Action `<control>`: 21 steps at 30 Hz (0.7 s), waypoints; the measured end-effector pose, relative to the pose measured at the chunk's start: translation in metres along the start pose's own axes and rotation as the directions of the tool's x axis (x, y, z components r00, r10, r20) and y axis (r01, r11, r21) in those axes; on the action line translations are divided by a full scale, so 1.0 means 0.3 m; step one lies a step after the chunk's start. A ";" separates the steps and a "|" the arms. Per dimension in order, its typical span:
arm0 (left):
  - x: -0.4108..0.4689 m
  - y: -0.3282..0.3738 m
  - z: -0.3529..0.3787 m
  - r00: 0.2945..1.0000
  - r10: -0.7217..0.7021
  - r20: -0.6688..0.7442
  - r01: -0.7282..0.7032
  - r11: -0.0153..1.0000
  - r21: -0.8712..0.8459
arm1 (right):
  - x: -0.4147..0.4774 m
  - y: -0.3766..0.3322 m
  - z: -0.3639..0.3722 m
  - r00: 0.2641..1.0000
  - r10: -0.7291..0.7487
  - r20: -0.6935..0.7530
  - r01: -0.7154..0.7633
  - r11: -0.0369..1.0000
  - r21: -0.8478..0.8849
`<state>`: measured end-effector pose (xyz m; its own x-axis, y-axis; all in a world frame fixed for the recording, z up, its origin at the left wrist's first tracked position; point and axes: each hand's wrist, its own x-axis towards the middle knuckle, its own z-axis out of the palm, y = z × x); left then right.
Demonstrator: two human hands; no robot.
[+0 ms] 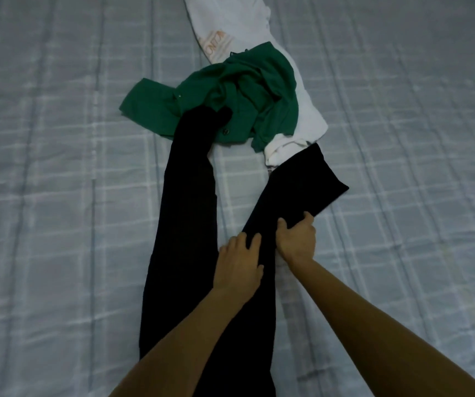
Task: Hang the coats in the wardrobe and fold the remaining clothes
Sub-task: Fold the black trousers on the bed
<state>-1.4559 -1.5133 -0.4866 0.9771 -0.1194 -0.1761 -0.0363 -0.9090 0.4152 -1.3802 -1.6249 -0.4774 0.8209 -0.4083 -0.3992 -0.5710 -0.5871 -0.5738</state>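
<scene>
A pair of black trousers [187, 213] lies spread on the bed, its two legs reaching away from me. The left leg's end lies over a crumpled green shirt [247, 93]. Under the shirt lies a white garment [230, 27] with orange print. My left hand [237, 263] rests with curled fingers on the inner edge of the right trouser leg. My right hand [297, 239] grips the same leg a little farther up, thumb on top and fingers wrapped round its outer edge.
A pale grey-blue checked bedspread [58, 167] covers the whole bed and fills the view on every side of the clothes.
</scene>
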 end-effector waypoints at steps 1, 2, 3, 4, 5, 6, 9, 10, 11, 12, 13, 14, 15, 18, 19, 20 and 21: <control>0.025 -0.005 0.024 1.000 0.023 -0.008 -0.023 0.999 0.028 | 0.036 -0.010 0.009 0.998 0.063 -0.032 -0.060 0.996 0.066; 0.046 -0.010 0.041 0.999 0.031 -0.020 -0.030 0.999 0.039 | 0.066 -0.023 0.013 0.991 0.117 -0.061 -0.107 0.983 0.148; 0.060 -0.013 0.053 0.999 0.029 -0.044 -0.028 0.999 0.022 | 0.090 -0.040 0.012 0.984 0.156 -0.089 -0.133 0.966 0.222; 0.073 -0.016 0.059 0.997 0.022 -0.070 -0.022 1.000 -0.003 | 0.105 -0.062 0.010 0.980 0.157 -0.125 -0.120 0.957 0.263; 0.084 -0.019 0.065 0.995 0.012 -0.098 -0.015 0.999 -0.029 | 0.113 -0.086 0.007 0.980 0.111 -0.166 -0.064 0.962 0.264; 0.093 -0.021 0.062 0.995 0.001 -0.103 -0.006 0.999 -0.052 | 0.113 -0.115 0.004 0.979 0.031 -0.201 0.019 0.969 0.246; 0.128 -0.019 -0.003 0.994 -0.081 -0.067 0.062 0.967 -0.246 | 0.100 -0.250 0.001 0.947 -0.185 -0.263 0.255 0.930 0.263; 0.150 -0.017 -0.046 0.991 -0.133 -0.029 0.111 0.914 -0.389 | 0.095 -0.307 0.009 0.931 -0.237 -0.277 0.315 0.905 0.285; 0.175 -0.018 -0.088 0.981 -0.192 -0.013 0.156 0.830 -0.536 | 0.093 -0.364 0.023 0.912 -0.291 -0.288 0.375 0.877 0.301; 0.202 -0.027 -0.135 0.968 -0.250 -0.021 0.176 0.737 -0.652 | 0.088 -0.420 0.040 0.890 -0.349 -0.292 0.433 0.846 0.311; 0.235 -0.050 -0.183 0.949 -0.314 -0.041 0.185 0.658 -0.730 | 0.083 -0.477 0.063 0.866 -0.409 -0.288 0.489 0.815 0.311; 0.267 -0.079 -0.233 0.923 -0.380 -0.058 0.193 0.588 -0.786 | 0.075 -0.530 0.091 0.840 -0.469 -0.274 0.538 0.788 0.300; 0.298 -0.124 -0.269 0.899 -0.434 -0.059 0.198 0.523 -0.829 | 0.066 -0.580 0.121 0.810 -0.532 -0.248 0.585 0.759 0.285; 0.373 -0.280 -0.325 0.837 -0.548 0.010 0.284 0.418 -0.863 | 0.034 -0.676 0.223 0.672 -0.738 -0.064 0.736 0.655 0.170; 0.388 -0.331 -0.331 0.821 -0.571 0.024 0.307 0.406 -0.861 | 0.032 -0.680 0.259 0.623 -0.782 0.024 0.777 0.622 0.096; 0.396 -0.376 -0.335 0.806 -0.591 0.033 0.333 0.406 -0.851 | 0.033 -0.670 0.290 0.605 -0.789 0.106 0.792 0.610 0.020; 0.400 -0.418 -0.333 0.789 -0.614 0.039 0.364 0.414 -0.834 | 0.040 -0.645 0.313 0.621 -0.766 0.168 0.780 0.624 -0.036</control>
<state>-1.3132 -1.3739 -0.4707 0.7847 0.4480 -0.4283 0.5151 -0.0870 0.8527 -1.2599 -1.4506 -0.4382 0.9468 0.3139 0.0713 0.2840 -0.7102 -0.6441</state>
